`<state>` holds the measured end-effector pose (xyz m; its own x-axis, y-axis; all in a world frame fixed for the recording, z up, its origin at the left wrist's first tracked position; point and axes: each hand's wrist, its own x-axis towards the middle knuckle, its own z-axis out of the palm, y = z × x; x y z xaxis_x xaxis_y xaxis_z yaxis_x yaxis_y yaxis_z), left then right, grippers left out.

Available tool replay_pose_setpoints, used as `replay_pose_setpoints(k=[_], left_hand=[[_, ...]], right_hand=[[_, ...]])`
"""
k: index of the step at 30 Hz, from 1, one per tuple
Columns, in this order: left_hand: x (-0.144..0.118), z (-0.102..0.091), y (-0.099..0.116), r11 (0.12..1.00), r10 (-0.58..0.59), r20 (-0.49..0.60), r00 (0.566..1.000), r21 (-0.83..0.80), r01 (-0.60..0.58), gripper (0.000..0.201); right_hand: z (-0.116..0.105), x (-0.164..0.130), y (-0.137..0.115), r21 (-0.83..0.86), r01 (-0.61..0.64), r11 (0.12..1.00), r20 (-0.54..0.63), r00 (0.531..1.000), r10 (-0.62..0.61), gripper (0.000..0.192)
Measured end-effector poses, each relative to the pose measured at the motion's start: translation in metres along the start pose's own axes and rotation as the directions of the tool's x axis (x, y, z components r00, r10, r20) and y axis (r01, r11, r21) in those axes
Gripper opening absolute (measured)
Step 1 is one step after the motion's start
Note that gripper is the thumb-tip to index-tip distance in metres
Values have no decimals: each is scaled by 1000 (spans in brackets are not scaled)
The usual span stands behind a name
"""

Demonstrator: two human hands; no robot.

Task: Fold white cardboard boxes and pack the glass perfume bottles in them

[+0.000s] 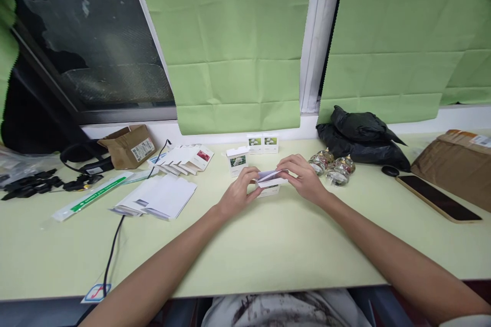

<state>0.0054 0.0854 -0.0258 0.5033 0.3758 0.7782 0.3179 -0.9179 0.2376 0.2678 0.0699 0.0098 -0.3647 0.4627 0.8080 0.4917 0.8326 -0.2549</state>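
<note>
Both hands meet over the middle of a pale green table (238, 255). My left hand (240, 191) and my right hand (303, 176) together grip a small white carton (269, 184), its flaps partly up between the fingers. Just behind it stands a finished white box (238, 159) with a flower picture, and two more such boxes (263, 143) stand against the wall. Several small glass jars (333, 166) sit to the right of my right hand.
Flat white carton blanks (159, 196) and a fanned stack (186, 158) lie to the left, with a black cable (113, 248) running to the front edge. A phone (437, 196), brown parcels (456, 163) and black bags (360, 135) are at the right.
</note>
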Motion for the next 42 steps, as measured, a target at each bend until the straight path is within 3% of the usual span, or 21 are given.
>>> replay_pose_setpoints(k=[15,42], left_hand=[[2,-3,2,993,30,5,1000,113,-30,20],[4,-1,2,996,24,1,1000,80,-24,23]], right_hand=[[3,-3,6,-46,30,999,39,999,-28,15],[3,-2,-2,26,-14,1000,80,997,12,19]])
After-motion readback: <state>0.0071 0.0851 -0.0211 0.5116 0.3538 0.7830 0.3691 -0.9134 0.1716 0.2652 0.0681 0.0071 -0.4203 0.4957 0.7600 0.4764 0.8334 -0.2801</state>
